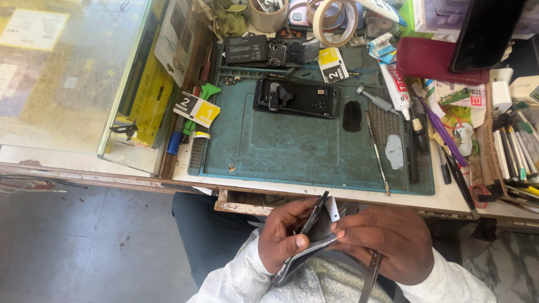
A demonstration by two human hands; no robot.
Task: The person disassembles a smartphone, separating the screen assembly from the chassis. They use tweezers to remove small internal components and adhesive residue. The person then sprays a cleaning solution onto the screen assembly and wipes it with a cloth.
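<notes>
Low in the view, over my lap, both hands hold a thin dark phone panel (315,216) on edge. My left hand (283,233) grips its lower left side, thumb pressed on a grey strip (306,252). My right hand (384,238) closes on the panel's right side, where a small white tab (332,209) sticks up, and a metal tweezer (370,275) hangs below that hand. On the teal work mat (292,148) lies an opened black phone body (297,97), apart from both hands.
A battery and circuit board (269,51) lie at the mat's far edge, with tape rolls (336,19) behind. A glue tube (396,84), metal pry tool (377,154), pens and brushes crowd the right side. A glass display case (73,73) stands left.
</notes>
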